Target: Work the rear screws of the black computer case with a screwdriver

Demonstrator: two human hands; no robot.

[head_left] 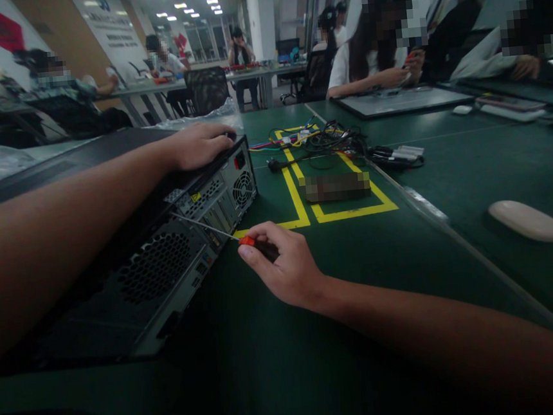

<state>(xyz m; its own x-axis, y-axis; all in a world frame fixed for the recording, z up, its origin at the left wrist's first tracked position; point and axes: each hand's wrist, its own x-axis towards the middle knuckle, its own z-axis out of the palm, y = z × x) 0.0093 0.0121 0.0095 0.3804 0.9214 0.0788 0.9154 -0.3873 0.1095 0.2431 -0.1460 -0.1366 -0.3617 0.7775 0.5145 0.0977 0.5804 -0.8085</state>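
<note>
A black desktop computer case [155, 263] lies on the green table with its metal rear panel toward me. My left hand [203, 144] rests on its top near the far corner, fingers stretched out and holding nothing. In my right hand [286, 261] is a screwdriver [260, 244] with a red and black handle, the fingers wrapped round it. Its thin shaft slants up to the left, and the tip is at the upper edge of the rear panel; whether it sits in a screw is too small to tell. A round fan grille [242, 188] and a honeycomb vent [158, 266] show on the panel.
Tangled black cables [336, 139] and coloured wires lie behind yellow tape marks [357, 213] on the table [411, 312]. A blurred dark object [337, 187] lies inside the tape. At right is a pale oval case [528, 220]. Other people sit at tables beyond.
</note>
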